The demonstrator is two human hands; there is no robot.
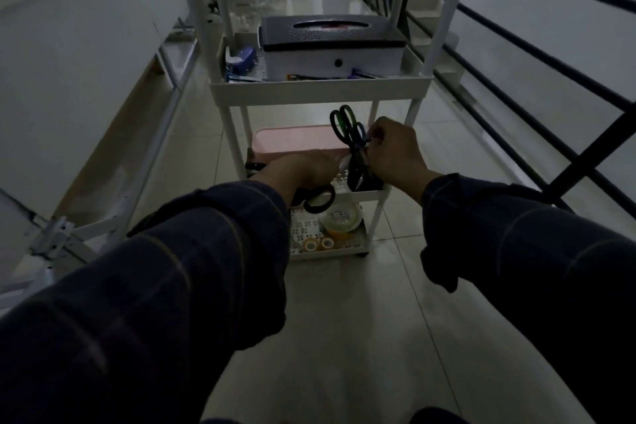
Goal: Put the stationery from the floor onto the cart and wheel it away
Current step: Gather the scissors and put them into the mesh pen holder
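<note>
A white three-tier cart (320, 89) stands on the tiled floor ahead of me. My right hand (392, 151) is closed around a bunch of scissors (347, 127), handles up, their blades inside a dark holder (358, 179) on the middle shelf. My left hand (303, 169) reaches onto that shelf beside them, fingers curled around something pale that I cannot make out. Another pair of black-handled scissors (318, 200) lies under my left wrist. A pink box (292, 141) sits at the back of the middle shelf. Tape rolls (318, 244) lie on the bottom shelf.
A grey-lidded white box (330, 45) and small blue items (242, 60) fill the top shelf. A clear round container (340, 217) sits on the bottom shelf. A black railing (516, 55) runs along the right; a white metal frame (120, 182) lines the left wall. Open corridor lies beyond.
</note>
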